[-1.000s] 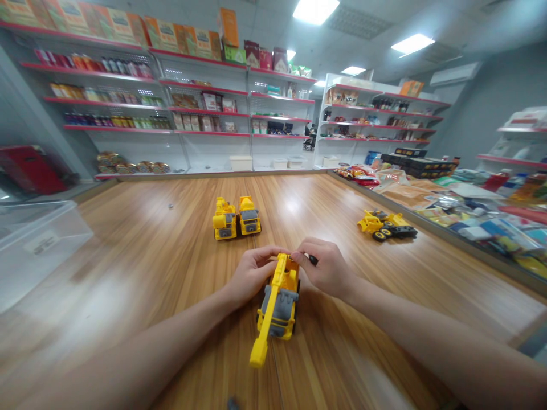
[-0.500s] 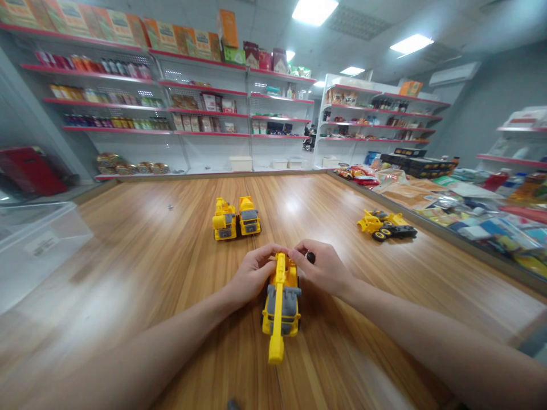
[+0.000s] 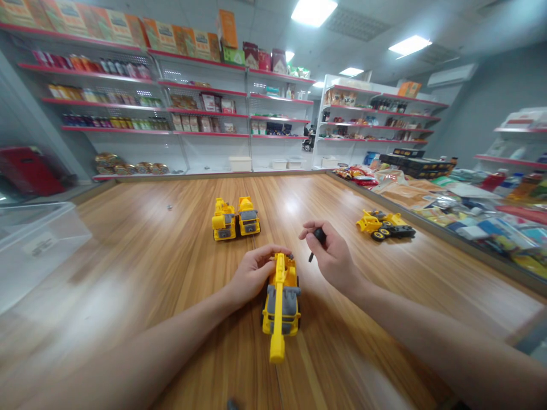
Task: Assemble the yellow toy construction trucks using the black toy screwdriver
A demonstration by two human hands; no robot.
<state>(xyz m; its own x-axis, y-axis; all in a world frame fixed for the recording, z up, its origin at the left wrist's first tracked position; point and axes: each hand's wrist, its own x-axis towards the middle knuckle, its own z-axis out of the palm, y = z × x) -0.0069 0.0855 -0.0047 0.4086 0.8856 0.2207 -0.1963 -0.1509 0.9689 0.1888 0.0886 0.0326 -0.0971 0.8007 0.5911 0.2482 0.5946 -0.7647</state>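
Note:
My left hand (image 3: 252, 273) is closed around the rear left side of a yellow and grey toy crane truck (image 3: 282, 307), which stands on the wooden table with its long yellow boom pointing toward me. To the right of the truck and a little above the table, my right hand (image 3: 331, 253) grips a small black screwdriver (image 3: 319, 234) by its knob-like handle, its short dark shaft pointing down. The screwdriver is apart from the truck. The fingers of my left hand partly hide the back of the truck.
Two yellow toy trucks, a crane-like one (image 3: 224, 220) and a mixer (image 3: 248, 216), stand farther back. A partly assembled yellow and black toy vehicle (image 3: 384, 225) lies at the right. A clear plastic bin (image 3: 43, 245) sits at the left edge; packaged goods (image 3: 448, 199) line the right side.
My right hand has moved away from the truck's rear, to the right and up, bringing the screwdriver with it. My left hand and the truck have stayed in place.

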